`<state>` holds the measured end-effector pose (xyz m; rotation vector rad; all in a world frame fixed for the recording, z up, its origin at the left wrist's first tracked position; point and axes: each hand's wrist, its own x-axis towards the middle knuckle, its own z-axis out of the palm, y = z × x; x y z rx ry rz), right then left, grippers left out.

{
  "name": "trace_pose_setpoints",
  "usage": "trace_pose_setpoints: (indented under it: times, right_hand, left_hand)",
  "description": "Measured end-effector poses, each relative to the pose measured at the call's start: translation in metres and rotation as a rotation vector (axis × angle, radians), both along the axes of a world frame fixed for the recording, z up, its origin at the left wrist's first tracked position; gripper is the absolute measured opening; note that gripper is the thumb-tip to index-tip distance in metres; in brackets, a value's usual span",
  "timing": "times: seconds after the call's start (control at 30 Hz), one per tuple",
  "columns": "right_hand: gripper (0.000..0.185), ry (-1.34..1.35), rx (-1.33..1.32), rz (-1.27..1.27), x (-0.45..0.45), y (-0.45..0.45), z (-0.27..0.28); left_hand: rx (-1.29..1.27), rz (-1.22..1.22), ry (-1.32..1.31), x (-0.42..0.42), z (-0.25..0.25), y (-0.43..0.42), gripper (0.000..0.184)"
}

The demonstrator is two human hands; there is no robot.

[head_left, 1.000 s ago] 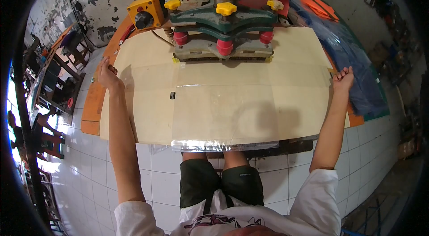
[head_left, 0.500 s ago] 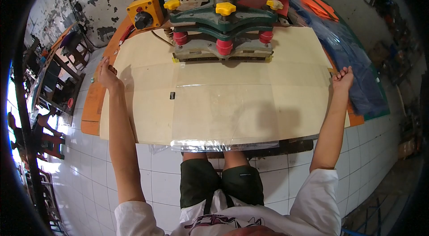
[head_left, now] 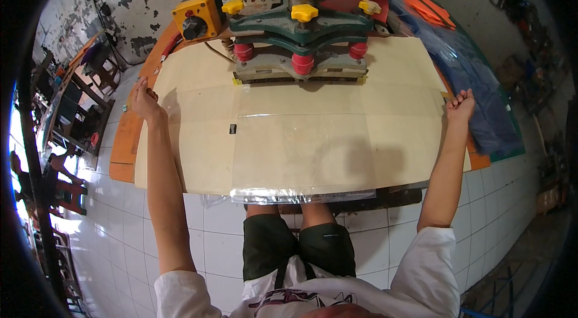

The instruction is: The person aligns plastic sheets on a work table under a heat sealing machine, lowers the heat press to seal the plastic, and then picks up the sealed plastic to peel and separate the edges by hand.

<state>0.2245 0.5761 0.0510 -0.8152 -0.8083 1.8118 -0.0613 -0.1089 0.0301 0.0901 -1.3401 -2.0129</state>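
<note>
Hardly anything has shifted in the last second, so the work seems on hold. Left of the press (head_left: 301, 35), the left hand (head_left: 144, 99) curls loosely by the board (head_left: 198, 149); whether it pinches anything, I cannot tell. The clear plastic sheet (head_left: 283, 164) lies before the press, shiny edge pointing away from it, long axis unclear. Right of the press, the right hand (head_left: 460, 106) curls too, its grip equally uncertain.
</note>
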Motion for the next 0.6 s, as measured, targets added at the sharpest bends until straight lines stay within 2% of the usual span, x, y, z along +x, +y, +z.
trace_pose_setpoints:
  times: [0.4,0.6]
  right_hand:
    - [0.032,0.001,0.018,0.025,-0.001,-0.001,-0.003]
    - [0.036,-0.321,0.232,0.029,-0.011,-0.003,-0.008]
  left_hand:
    - [0.012,-0.002,-0.002,-0.001,-0.001,-0.001,0.014]
    - [0.037,-0.005,0.006,0.003,0.001,0.002,0.014]
